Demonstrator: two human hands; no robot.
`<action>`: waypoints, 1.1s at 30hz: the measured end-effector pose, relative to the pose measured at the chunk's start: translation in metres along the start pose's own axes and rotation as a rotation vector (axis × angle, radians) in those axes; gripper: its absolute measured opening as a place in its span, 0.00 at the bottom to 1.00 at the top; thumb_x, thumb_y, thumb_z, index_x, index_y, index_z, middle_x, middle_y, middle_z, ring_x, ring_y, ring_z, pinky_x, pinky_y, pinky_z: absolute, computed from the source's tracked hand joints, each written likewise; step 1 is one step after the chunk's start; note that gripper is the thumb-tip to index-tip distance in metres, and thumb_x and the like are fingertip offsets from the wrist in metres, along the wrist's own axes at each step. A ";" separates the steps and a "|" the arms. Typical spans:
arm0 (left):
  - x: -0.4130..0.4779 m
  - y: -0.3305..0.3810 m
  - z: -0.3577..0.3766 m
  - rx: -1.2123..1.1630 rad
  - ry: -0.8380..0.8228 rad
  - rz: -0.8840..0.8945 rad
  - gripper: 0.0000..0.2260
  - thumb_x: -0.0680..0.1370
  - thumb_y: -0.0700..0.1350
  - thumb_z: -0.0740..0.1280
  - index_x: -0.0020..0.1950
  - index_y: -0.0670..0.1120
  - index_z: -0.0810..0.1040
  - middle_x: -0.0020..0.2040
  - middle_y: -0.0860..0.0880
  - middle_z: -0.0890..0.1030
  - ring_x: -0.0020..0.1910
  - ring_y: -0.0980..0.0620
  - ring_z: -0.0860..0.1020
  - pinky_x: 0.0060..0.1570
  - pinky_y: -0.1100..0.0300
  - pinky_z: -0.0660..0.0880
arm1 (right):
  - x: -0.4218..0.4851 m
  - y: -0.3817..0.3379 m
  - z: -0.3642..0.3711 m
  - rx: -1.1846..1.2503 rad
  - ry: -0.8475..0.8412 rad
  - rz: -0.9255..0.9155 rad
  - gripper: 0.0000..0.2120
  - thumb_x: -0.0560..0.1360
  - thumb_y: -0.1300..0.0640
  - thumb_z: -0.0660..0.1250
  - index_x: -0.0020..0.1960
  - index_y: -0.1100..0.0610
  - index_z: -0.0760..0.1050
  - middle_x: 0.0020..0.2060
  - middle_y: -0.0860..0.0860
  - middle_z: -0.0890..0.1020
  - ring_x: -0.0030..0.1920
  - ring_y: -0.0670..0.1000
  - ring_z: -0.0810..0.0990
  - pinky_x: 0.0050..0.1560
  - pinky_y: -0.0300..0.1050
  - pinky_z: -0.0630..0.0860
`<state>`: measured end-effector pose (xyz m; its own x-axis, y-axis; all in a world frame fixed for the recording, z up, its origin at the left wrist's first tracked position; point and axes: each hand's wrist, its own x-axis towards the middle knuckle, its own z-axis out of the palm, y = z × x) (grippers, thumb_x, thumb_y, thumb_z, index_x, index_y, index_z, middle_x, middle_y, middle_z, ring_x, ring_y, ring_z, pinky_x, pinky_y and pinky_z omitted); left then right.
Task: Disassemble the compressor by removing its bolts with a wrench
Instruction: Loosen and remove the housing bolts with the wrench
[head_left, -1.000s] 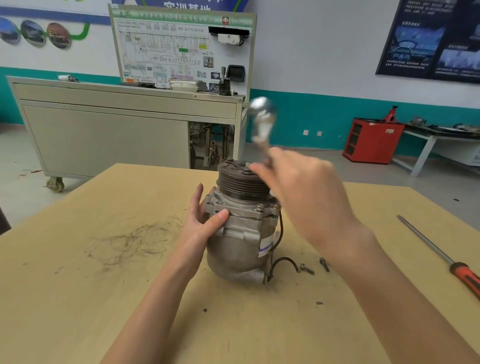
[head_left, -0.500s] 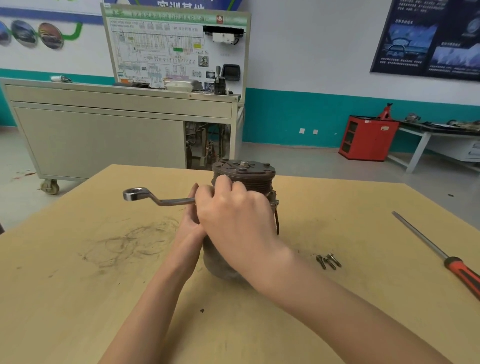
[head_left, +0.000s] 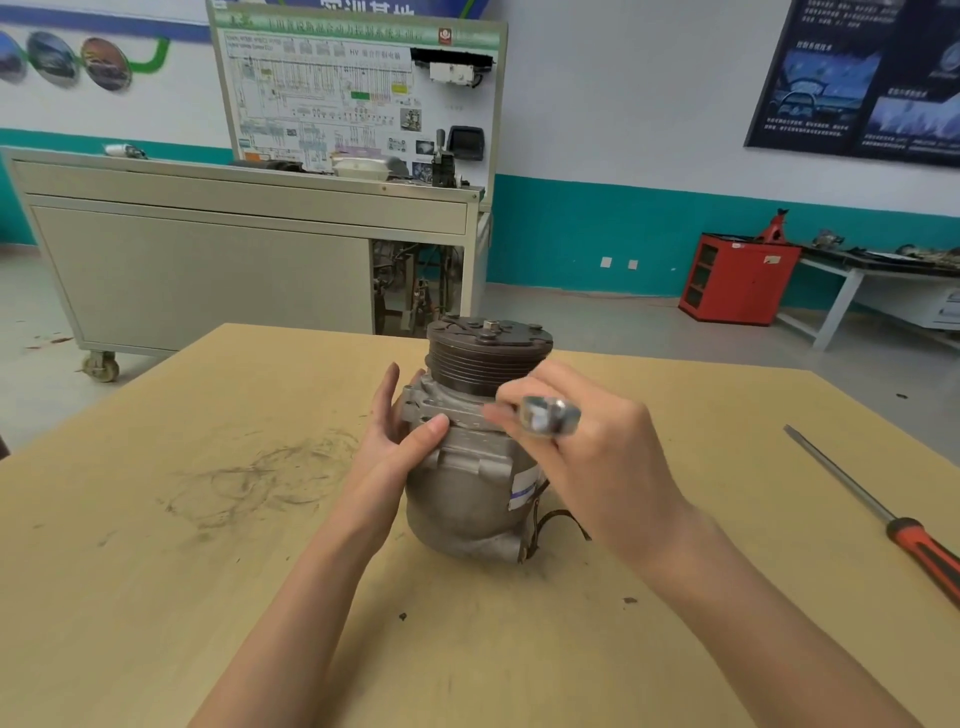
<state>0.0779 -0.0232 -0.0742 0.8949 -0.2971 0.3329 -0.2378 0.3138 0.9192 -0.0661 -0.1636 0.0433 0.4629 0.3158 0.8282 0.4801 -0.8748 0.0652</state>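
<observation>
**Seating the wrench on a bolt**

Left of the left hand, scuffs on the table; clasps the compressor at its upper flange with that hand, thumb in front, fingers behind; stands upright between both hands, pulley on top; grips the wrench in the right hand, fingers curled round the shank, ring end blurred and seemingly off any bolt; best to pin the body, seat the ring fully over a bolt head, pull in short strokes; right of the right hand, well apart, a screwdriver, out of the swing; likeliest obstacle: pulley rim crowding the wrench.
</observation>
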 end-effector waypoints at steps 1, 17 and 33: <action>0.000 0.001 0.001 -0.001 0.009 0.003 0.38 0.65 0.53 0.79 0.69 0.71 0.64 0.59 0.65 0.79 0.58 0.62 0.79 0.49 0.70 0.77 | -0.002 0.003 -0.001 0.044 -0.019 -0.016 0.02 0.71 0.64 0.72 0.42 0.63 0.80 0.35 0.55 0.79 0.31 0.54 0.78 0.29 0.48 0.77; -0.008 0.015 0.008 -0.014 0.005 -0.031 0.50 0.54 0.66 0.80 0.72 0.68 0.61 0.67 0.57 0.74 0.62 0.62 0.76 0.49 0.72 0.75 | -0.023 0.077 -0.003 1.213 0.132 0.894 0.12 0.75 0.55 0.60 0.48 0.60 0.80 0.46 0.58 0.84 0.46 0.54 0.84 0.44 0.39 0.80; -0.010 0.017 0.011 -0.022 0.015 -0.030 0.50 0.55 0.64 0.80 0.72 0.67 0.59 0.70 0.51 0.74 0.64 0.56 0.76 0.52 0.68 0.76 | -0.011 0.003 -0.010 0.125 -0.097 0.125 0.10 0.69 0.66 0.74 0.50 0.62 0.82 0.46 0.54 0.84 0.44 0.53 0.83 0.42 0.49 0.81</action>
<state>0.0610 -0.0247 -0.0595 0.9072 -0.2928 0.3022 -0.2027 0.3252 0.9237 -0.0771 -0.1738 0.0405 0.5915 0.2469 0.7676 0.5006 -0.8587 -0.1097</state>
